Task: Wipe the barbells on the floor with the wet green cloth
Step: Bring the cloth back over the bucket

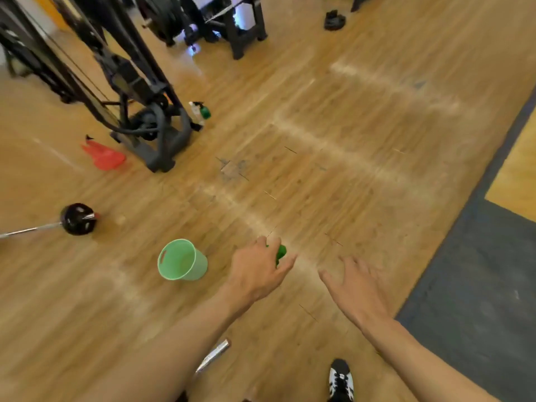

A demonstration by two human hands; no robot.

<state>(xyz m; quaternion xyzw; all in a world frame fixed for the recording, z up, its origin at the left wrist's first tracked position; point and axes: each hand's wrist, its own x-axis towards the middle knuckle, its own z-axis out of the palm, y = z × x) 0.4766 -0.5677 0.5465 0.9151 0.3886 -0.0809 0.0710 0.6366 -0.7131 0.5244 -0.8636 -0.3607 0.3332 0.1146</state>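
Protruding beyond the left hand (258,274), the green cloth (280,253) sits bunched in its grasp — well apart from the barbell (77,219). The right hand (355,288) is released, fingers spread.

A gym: wood floor (333,134), cable machine (136,91), weight plates (162,18), barbell (72,220).

Single head-worn wide-angle view, aimed forward and down. Close above left hand (258,274) and right hand (353,288); wooden floor (348,155) beyond.
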